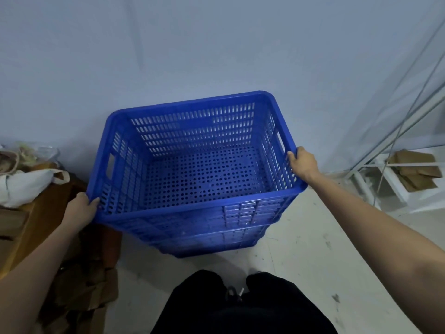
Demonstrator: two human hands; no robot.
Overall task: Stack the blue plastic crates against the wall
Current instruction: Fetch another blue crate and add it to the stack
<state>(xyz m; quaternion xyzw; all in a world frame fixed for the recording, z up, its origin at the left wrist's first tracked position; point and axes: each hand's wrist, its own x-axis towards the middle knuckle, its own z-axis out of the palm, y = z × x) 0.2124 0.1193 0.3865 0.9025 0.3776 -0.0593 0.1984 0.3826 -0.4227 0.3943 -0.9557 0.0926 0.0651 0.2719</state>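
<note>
- Wall point(168, 56) fills the upper view, pale and plain; the crate stack stands close before it, though whether the far rim touches it cannot be told.
- Floor point(301, 249) is light and scuffed, bare just in front of the stack, where the person's dark-clad legs show.
- Top blue crate point(204, 184) sits nested on the lower crates point(212, 244), turned a little askew to the wall. It looks not fully seated; if it is let go while skewed, I judge it could jam or tip toward the near side.
- Cardboard pile point(48, 237) crowds the left side, touching or just beside the stack. It could block the left corner from squaring up.
- White bag point(26, 186) rests on that pile, clear of the crate.
- Right hand point(303, 162) grips the right rim near the near corner, fingers curled over the edge.
- Left hand point(81, 208) clasps the near-left corner, thumb over the rim. A pinch is possible if the crate drops suddenly.
</note>
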